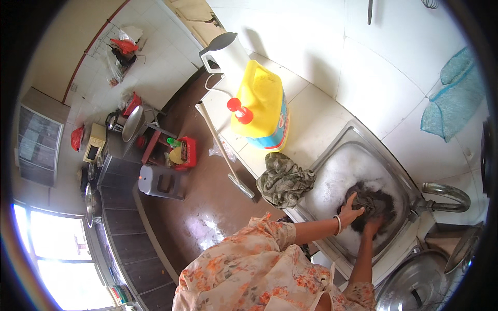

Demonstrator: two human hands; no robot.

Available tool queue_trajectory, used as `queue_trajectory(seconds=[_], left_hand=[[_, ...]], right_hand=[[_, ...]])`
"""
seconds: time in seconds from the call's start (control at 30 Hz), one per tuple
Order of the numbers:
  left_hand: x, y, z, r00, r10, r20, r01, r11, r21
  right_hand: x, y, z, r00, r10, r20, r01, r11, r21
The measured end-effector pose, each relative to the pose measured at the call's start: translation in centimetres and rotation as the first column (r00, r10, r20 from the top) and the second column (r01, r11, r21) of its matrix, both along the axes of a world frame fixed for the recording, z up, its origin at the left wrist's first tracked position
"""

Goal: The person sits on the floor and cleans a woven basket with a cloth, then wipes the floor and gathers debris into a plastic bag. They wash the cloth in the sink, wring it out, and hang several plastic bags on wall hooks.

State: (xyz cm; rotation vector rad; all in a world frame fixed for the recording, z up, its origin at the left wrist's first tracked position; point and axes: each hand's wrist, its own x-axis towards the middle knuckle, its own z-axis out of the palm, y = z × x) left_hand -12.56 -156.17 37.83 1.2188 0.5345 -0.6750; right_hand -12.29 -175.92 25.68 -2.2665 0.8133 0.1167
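Both hands reach into a steel sink (pixel 352 130) of foamy water. My left hand (pixel 349 213), with a white bangle at the wrist, has its thumb and fingers around the edge of a bunched dark wet cloth (pixel 366 204). Close beside it, my right hand (pixel 374 224) dips into the dark water by the same cloth; its fingers are hidden under the surface. A crumpled camouflage-patterned cloth (pixel 286 180) lies on the sink's left rim and the counter edge.
A yellow jug with a red cap (pixel 266 105) and a white kettle (pixel 229 52) stand on the tiled counter (pixel 307 105). A metal tap (pixel 447 196) juts over the sink's right side. Steel lids (pixel 414 280) lie at lower right. A long-handled squeegee (pixel 221 144) leans on the counter.
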Motion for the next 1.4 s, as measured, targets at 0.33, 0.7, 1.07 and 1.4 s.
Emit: queue_trajectory(seconds=[0.33,0.7,1.07,1.4], left_hand=[[5.2,-1.3,-9.6,0.966,0.031,-0.256,-0.183,0.785,-0.592],[0.1,-3.5,-0.9,0.972,-0.099,0.215,0.093,0.995,0.039],[3.1,2.4,-2.0,0.973,0.037,-0.226,-0.132,0.898,-0.420],[0.9,-3.9,1.6,0.945,0.217,-0.243,-0.245,0.966,-0.088]], right_hand=[[-3.2,11.7,18.1,0.857,0.323,0.402,-0.450,0.849,0.278],[1.8,-1.8,4.3,0.906,0.391,0.163,-0.276,0.836,-0.474],[-2.6,10.0,13.7,0.961,0.186,0.204,-0.273,0.753,0.599],[2.6,5.5,11.5,0.909,0.207,0.361,-0.208,0.977,-0.039]])
